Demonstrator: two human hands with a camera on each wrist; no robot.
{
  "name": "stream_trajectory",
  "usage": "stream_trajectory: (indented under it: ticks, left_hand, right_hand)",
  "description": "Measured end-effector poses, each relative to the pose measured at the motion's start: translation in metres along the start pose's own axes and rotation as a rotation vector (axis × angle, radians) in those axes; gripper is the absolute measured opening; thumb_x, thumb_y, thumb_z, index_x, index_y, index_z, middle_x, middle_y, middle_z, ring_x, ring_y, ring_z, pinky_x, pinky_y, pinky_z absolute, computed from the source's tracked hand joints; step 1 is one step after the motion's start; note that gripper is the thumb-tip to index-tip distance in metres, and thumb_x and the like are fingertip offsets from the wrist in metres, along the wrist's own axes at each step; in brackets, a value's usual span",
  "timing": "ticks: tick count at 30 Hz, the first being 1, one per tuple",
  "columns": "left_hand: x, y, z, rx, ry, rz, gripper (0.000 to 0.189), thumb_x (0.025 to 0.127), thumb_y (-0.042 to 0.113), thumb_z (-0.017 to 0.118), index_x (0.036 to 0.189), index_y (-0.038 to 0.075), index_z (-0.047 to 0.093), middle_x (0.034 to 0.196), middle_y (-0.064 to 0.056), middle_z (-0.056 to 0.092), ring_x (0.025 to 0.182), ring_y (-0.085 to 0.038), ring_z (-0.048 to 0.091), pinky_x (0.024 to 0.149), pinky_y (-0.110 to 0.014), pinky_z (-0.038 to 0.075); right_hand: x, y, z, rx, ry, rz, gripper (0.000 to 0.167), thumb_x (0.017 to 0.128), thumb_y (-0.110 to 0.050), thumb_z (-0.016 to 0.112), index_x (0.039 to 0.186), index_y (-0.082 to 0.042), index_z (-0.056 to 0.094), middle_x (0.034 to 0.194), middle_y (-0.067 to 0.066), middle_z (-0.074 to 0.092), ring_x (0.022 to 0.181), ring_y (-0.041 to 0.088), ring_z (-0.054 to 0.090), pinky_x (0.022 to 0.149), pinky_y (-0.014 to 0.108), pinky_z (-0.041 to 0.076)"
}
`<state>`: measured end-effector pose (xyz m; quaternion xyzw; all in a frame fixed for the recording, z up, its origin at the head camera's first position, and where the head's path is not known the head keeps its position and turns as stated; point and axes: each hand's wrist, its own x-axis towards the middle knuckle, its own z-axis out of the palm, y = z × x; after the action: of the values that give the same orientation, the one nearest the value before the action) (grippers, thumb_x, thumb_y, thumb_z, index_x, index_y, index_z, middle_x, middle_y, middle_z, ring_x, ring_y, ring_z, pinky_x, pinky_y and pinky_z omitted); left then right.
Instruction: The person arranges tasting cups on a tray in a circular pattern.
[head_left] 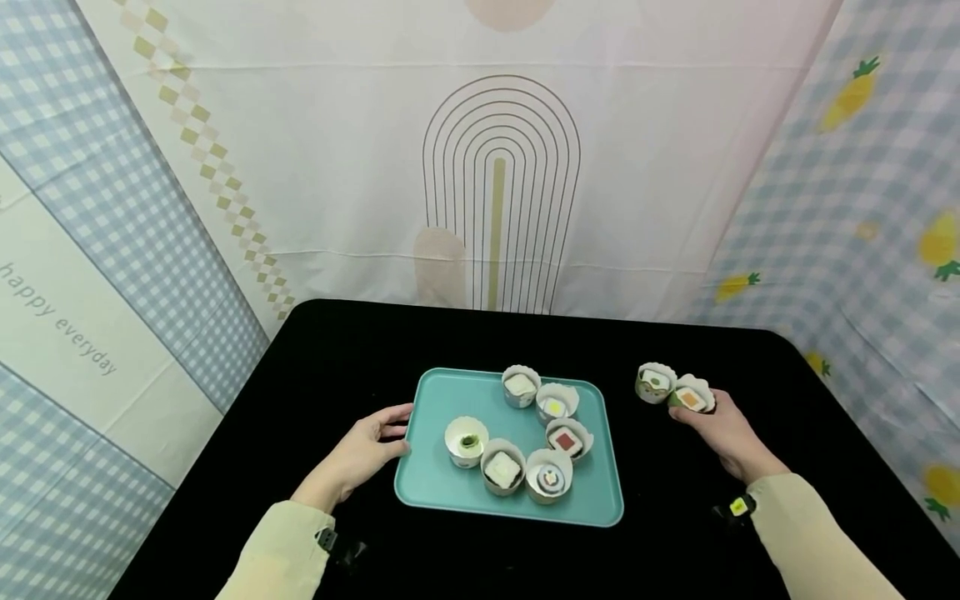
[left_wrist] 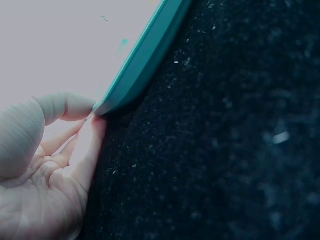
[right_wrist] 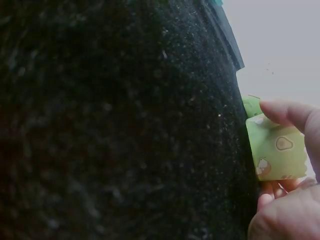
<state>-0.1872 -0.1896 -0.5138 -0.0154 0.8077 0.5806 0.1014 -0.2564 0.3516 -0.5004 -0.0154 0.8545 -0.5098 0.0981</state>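
Note:
My left hand (head_left: 363, 454) pinches the left rim of a teal tray (head_left: 431, 392); in the left wrist view the thumb and fingers (left_wrist: 82, 145) meet at the tray's edge (left_wrist: 135, 65). Over on the right, my right hand (head_left: 731, 433) grips a green paper cupcake cup (head_left: 692, 395) whose white-topped cake carries an orange square. The right wrist view has this cup (right_wrist: 280, 147) between thumb and fingers, with an avocado print on its side. Just left of it, another cupcake (head_left: 656, 382) with a green mark on top stands close to or against the held one.
Several cupcakes in paper cups stand on the tray, among them one with a red square (head_left: 566, 440), one with a yellow mark (head_left: 556, 406) and one with blue rings (head_left: 549, 477). A black cloth (head_left: 375, 342) covers the table. Printed curtains (head_left: 352, 167) hang behind and at both sides.

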Motion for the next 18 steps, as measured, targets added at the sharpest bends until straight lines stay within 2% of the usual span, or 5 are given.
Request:
stream_trajectory:
  ticks: [9, 18]
  left_hand:
    - [-0.0003, 0.0000, 0.0000, 0.002, 0.002, 0.001, 0.058, 0.089, 0.006, 0.067, 0.141, 0.024, 0.051, 0.132, 0.001, 0.055, 0.116, -0.019, 0.055, 0.095, -0.047, 0.048]
    - [0.0000, 0.0001, 0.0004, 0.003, 0.004, 0.000, 0.058, 0.088, 0.005, 0.067, 0.141, 0.024, 0.051, 0.132, 0.001, 0.055, 0.115, -0.019, 0.056, 0.093, -0.045, 0.050]
  right_hand:
    - [0.0015, 0.0012, -0.0046, 0.046, -0.056, 0.033, 0.075, 0.097, -0.033, 0.060, 0.147, 0.008, 0.020, 0.142, 0.028, 0.031, 0.119, 0.028, 0.048, 0.090, 0.037, 0.051]
    - [-0.0003, 0.0001, -0.0048, 0.053, -0.062, 0.033, 0.076, 0.097, -0.034, 0.059, 0.147, 0.008, 0.019, 0.142, 0.027, 0.030, 0.120, 0.029, 0.046, 0.091, 0.037, 0.051]
